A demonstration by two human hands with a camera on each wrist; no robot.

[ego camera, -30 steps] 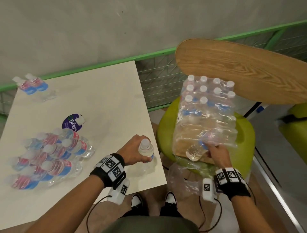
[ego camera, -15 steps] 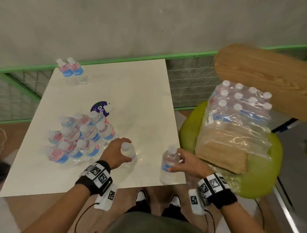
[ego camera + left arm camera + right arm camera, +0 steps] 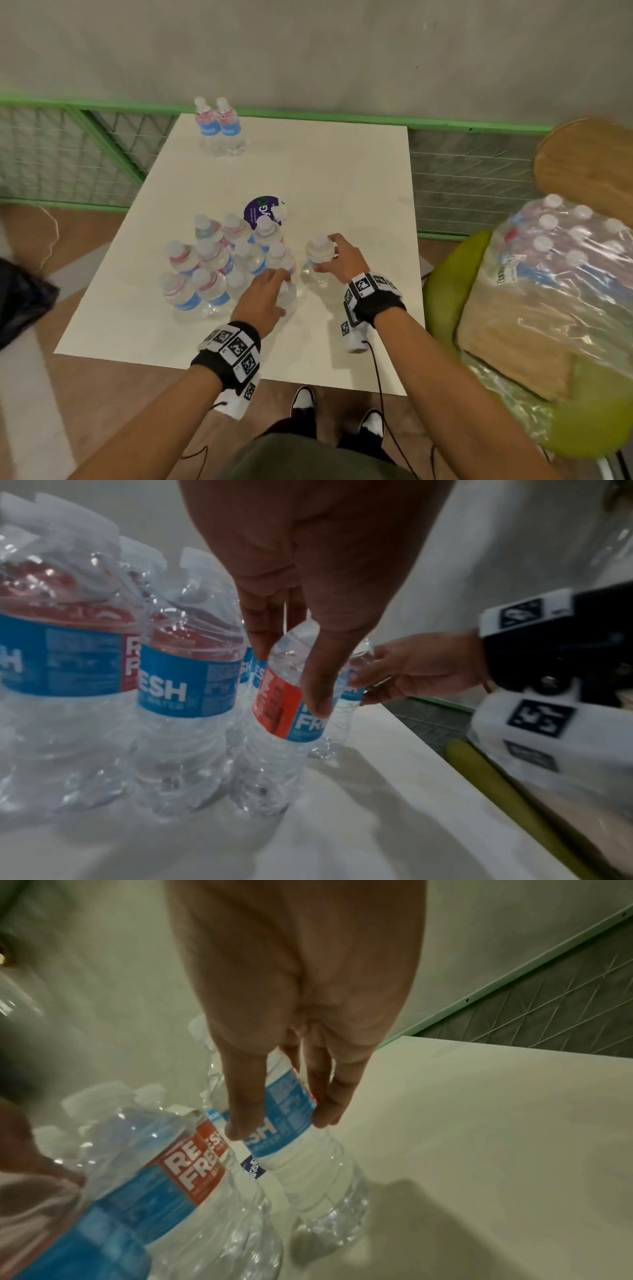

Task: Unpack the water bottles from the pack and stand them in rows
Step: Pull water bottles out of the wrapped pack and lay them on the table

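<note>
Several clear water bottles with red and blue labels stand bunched on the white table. My left hand grips one bottle from above at the bunch's right front corner; the left wrist view shows thumb and fingers of that hand round its label. My right hand grips another upright bottle just right of the bunch, base on the table; the right wrist view shows this hand on the label. The wrapped pack sits on a green chair.
Two more bottles stand at the table's far edge. A purple round sticker lies behind the bunch. A green mesh railing runs behind the table. A black bag lies left; a wooden chair back rises right.
My right hand pulled a bottle out of the pack and carried it left onto the table. My left hand moved its bottle from the table's front corner up against the bunch.
</note>
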